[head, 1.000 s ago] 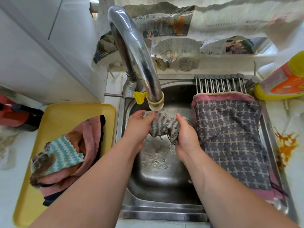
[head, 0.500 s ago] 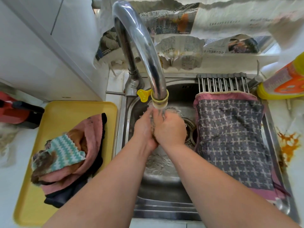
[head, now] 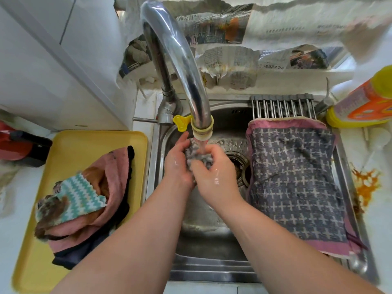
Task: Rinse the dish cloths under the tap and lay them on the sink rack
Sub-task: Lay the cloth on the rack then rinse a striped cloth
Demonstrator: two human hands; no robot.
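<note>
I hold a small grey cloth (head: 198, 156) with both hands over the sink (head: 212, 242), directly under the mouth of the tap (head: 180, 56), and the water runs onto it. My left hand (head: 177, 164) grips the cloth from the left side, with the fingers curled around it. My right hand (head: 215, 177) closes on it from the right side, with the fingers bent over the top, so the cloth is squeezed into a ball between the two hands. Both hands are wet and shiny. Across the right part of the sink lies the rack (head: 282, 107), and a dark cloth with white crosses (head: 297, 187) is spread flat on it; only the far bars of the rack are bare. To the left of the sink stands a yellow tray (head: 84, 149) with a pile of other cloths (head: 84, 200), pink, dark and green-white. At the far right corner of the sink lies a yellow and orange bottle (head: 364, 102). Behind the sink, torn newspaper (head: 233, 66) covers the wall.
</note>
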